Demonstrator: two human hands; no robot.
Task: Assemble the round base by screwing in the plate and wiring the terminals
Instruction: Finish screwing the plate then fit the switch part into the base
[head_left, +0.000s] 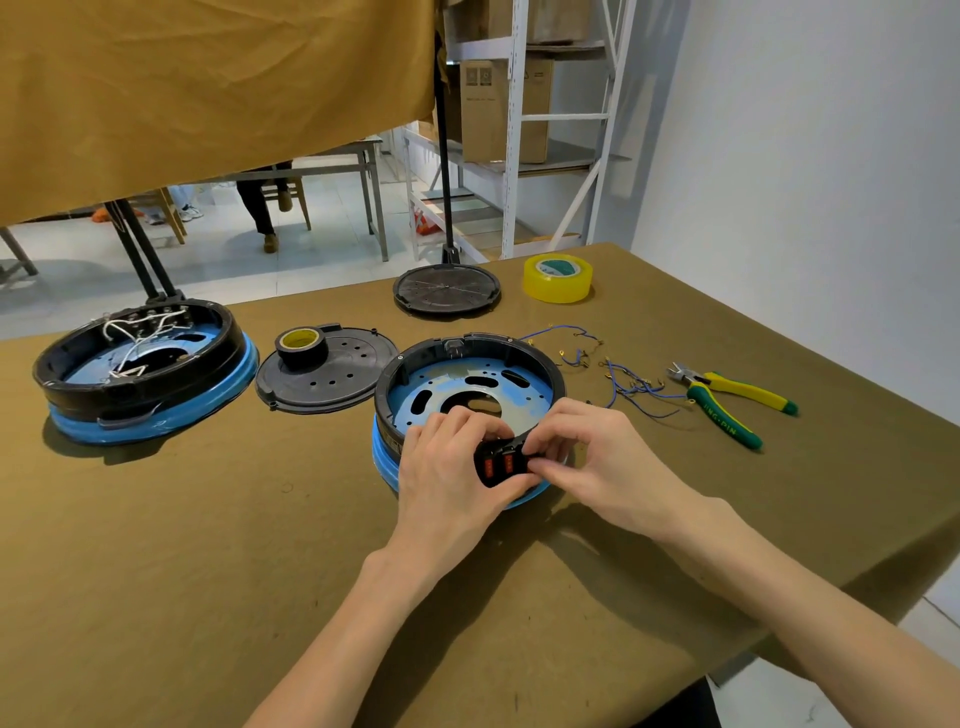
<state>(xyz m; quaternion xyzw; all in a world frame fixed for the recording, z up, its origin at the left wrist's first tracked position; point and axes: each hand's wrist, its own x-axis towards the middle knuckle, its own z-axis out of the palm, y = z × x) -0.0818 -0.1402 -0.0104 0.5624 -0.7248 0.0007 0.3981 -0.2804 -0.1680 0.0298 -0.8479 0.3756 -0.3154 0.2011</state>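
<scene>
Both hands (447, 467) (587, 457) pinch switch block (501, 464), lying crosswise.

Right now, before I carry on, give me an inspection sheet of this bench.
Surface: olive cloth table.
Job's things: open base; switch block at its near rim; blue wires loose.
Clutter: pliers, yellow tape, black tape on a lid, second lid, wired base.
Grippers: left hand and right hand both hold the switch block.
Cables: white wires inside wired base.
Surroundings: shelving, hanging cloth.
</scene>
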